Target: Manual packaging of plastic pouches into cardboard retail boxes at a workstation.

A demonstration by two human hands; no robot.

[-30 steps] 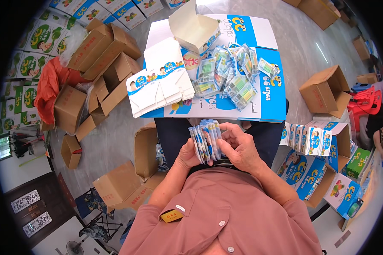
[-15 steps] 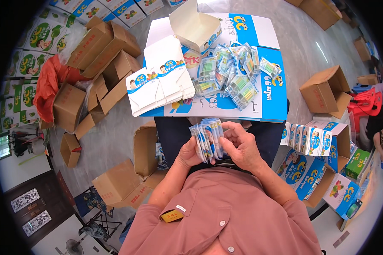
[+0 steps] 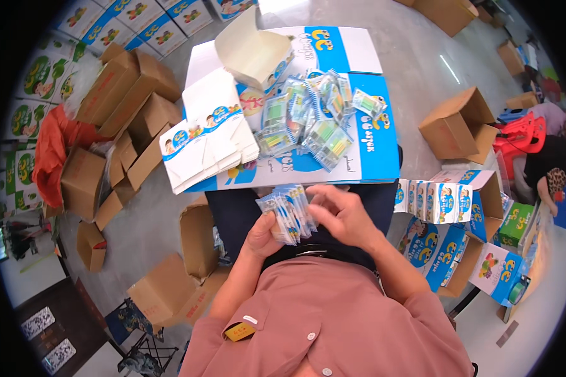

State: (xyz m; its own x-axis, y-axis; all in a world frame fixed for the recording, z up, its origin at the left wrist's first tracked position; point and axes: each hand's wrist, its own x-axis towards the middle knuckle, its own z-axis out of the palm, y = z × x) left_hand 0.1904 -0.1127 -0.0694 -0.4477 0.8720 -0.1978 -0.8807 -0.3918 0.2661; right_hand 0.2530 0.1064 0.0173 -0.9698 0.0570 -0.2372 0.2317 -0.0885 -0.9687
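Note:
Above my lap, my left hand (image 3: 264, 237) grips a fanned stack of small sealed plastic packets (image 3: 289, 217), standing side by side. Just right of the stack is my right hand (image 3: 347, 220), its fingers apart and loosely bent, with nothing seen in them. Its fingertips come close to the packets' edge; whether they touch cannot be told. In front of me, a printed white and blue carton surface (image 3: 374, 94) carries a loose pile of clear packets (image 3: 308, 116) with green and yellow contents. Left of the pile lie several folded flat white boxes (image 3: 210, 141), and behind them an open white box (image 3: 251, 53).
Brown cardboard cartons (image 3: 132, 88) crowd the floor on the left, beside a red plastic bag (image 3: 63, 147). An open carton (image 3: 459, 125) stands at right. Small filled boxes (image 3: 443, 201) line a carton nearer me. Another person (image 3: 547, 157) is at the far right, near a red stool (image 3: 522, 135).
My right hand has come away from the packet stack, its fingers opening. The left hand still holds the stack, now tilted more. The whole view has shifted, with the scene sliding left.

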